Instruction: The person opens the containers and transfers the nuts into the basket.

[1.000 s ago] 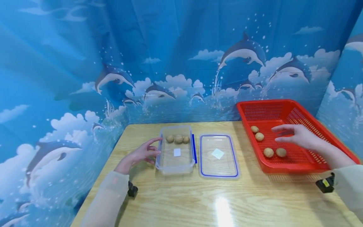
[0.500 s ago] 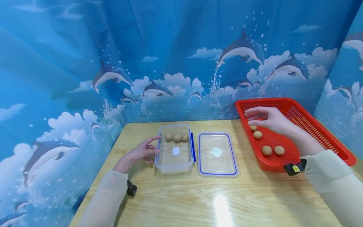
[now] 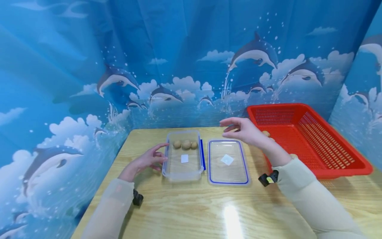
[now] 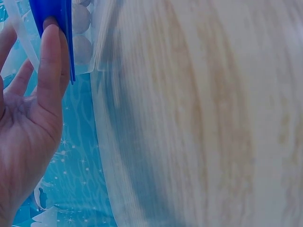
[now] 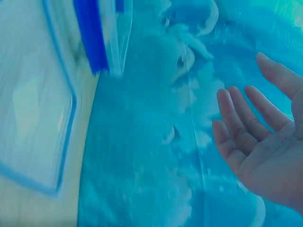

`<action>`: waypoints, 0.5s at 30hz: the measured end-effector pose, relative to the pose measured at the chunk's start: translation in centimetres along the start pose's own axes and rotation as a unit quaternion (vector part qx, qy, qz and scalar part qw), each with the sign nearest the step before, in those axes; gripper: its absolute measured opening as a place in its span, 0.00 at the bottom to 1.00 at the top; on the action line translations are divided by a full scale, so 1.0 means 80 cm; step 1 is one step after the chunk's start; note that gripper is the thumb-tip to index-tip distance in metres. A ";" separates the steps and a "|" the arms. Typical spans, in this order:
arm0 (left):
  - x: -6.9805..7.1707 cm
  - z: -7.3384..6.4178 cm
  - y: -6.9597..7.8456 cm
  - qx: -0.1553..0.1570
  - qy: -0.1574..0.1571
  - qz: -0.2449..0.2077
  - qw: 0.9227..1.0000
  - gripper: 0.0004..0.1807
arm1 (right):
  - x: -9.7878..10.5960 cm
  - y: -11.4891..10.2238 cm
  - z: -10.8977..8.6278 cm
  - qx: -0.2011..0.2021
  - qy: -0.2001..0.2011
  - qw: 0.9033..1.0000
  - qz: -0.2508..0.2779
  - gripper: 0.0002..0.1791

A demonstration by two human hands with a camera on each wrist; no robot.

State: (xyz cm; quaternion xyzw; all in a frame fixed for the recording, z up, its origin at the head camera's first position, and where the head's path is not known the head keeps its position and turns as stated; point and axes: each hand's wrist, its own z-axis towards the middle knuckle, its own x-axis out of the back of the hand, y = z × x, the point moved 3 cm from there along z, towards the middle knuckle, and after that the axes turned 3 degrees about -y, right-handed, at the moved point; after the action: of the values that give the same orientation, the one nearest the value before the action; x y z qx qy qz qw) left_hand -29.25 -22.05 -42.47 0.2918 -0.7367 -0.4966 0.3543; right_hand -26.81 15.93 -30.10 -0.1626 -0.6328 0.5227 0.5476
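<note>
A clear plastic container [image 3: 185, 169] with a blue side flap [image 3: 203, 154] stands on the table. Three walnuts [image 3: 186, 144] sit in a row at its far end. At its left wall is my left hand [image 3: 146, 161], fingers loosely extended. In the left wrist view a finger lies against the blue flap [image 4: 64, 28]. My right hand [image 3: 243, 131] hovers over the far right corner of the clear lid [image 3: 229, 172]. The right wrist view shows its palm bare, fingers relaxed. Behind the right arm, the red basket [image 3: 337, 172] holds walnuts [image 3: 266, 133], partly hidden.
The wooden table [image 3: 191, 205] carries the container, lid and basket side by side. A blue dolphin-print curtain [image 3: 179, 49] hangs behind the table and along both sides. White labels sit on the container and the lid [image 3: 227, 159].
My right hand has swept left from above the basket to above the lid, and its forearm now covers some walnuts. The left hand has stayed at the container.
</note>
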 end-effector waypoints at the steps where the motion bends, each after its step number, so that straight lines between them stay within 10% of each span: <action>1: 0.000 0.000 0.000 0.001 0.001 0.001 1.000 0.39 | -0.007 -0.001 0.005 0.006 -0.005 1.000 0.009 0.24; 15: 0.000 0.000 0.002 0.000 -0.004 0.003 1.000 0.40 | -0.075 0.016 0.076 0.017 -0.049 0.999 0.004 0.26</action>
State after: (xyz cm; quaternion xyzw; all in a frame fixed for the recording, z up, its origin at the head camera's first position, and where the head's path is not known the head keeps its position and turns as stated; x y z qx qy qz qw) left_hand -29.24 -21.98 -42.31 0.2881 -0.7388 -0.4966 0.3530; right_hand -30.46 8.85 -33.41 -0.1302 -0.6491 0.5428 0.5169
